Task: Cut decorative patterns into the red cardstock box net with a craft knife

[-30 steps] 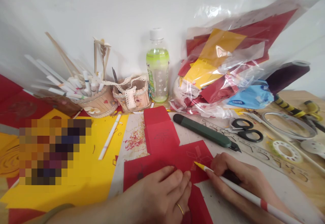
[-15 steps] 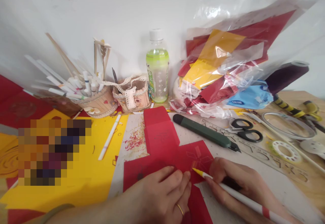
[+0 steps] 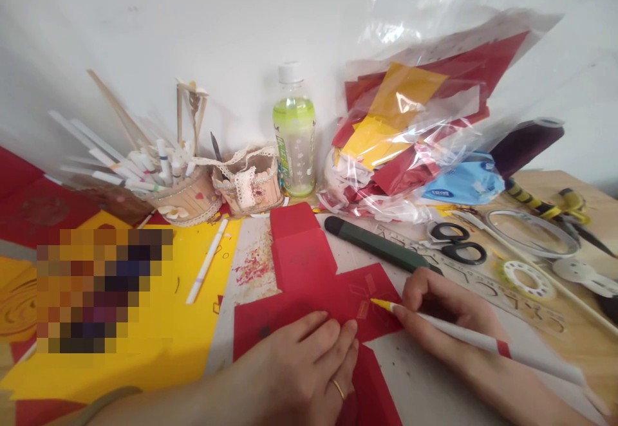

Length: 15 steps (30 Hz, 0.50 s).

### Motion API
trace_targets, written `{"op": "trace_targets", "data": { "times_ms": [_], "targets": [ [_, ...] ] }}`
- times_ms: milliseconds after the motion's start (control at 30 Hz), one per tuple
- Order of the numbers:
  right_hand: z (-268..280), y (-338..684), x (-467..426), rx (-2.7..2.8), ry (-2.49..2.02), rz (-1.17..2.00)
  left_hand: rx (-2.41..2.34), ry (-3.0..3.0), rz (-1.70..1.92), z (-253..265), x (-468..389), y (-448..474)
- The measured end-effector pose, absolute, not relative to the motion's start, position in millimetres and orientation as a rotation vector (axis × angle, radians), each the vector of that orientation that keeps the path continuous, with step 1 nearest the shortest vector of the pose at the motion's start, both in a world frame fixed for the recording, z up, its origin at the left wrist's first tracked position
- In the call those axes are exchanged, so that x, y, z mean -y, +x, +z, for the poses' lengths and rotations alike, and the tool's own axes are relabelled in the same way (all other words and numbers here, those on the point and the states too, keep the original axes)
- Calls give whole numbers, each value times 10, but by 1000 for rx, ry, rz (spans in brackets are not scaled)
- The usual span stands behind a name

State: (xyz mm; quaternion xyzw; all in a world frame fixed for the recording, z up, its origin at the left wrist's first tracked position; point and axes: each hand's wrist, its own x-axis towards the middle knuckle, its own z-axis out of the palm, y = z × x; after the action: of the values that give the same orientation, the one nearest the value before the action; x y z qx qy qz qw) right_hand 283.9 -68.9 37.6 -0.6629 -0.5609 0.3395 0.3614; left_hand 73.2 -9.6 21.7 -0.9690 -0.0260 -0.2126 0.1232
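My right hand [image 3: 449, 323] grips a white-barrelled marker pen [image 3: 463, 333] with a yellow tip and a red band. The tip touches, or hovers just over, a cross-shaped piece of red paper [image 3: 304, 265]; I cannot tell which. Beside the tip, petal-like outlines are drawn on the paper's right flap. My left hand [image 3: 309, 361], with a gold ring on one finger, lies flat on the lower middle of the paper, fingers stretched out and close together. It covers part of the sheet.
A dark green utility knife [image 3: 376, 246], a clear stencil ruler [image 3: 506, 294] and black-handled scissors [image 3: 456, 242] lie to the right. Behind stand a green-labelled bottle [image 3: 294, 136], a decorated cup of markers [image 3: 188, 197] and a plastic bag of paper scraps [image 3: 400, 136]. Yellow paper [image 3: 168, 336] lies left.
The marker tip has moved slightly right and up, to the middle of the drawn outlines, with my right hand. My left hand stays on the paper. The view has shifted a little.
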Motion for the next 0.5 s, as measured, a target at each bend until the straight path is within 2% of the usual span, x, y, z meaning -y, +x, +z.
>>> {"op": "trace_targets", "data": {
  "times_ms": [500],
  "targets": [
    [407,2805,687,1623,-1806,842,54,-2807,-566,220,88,728]
  ]
}}
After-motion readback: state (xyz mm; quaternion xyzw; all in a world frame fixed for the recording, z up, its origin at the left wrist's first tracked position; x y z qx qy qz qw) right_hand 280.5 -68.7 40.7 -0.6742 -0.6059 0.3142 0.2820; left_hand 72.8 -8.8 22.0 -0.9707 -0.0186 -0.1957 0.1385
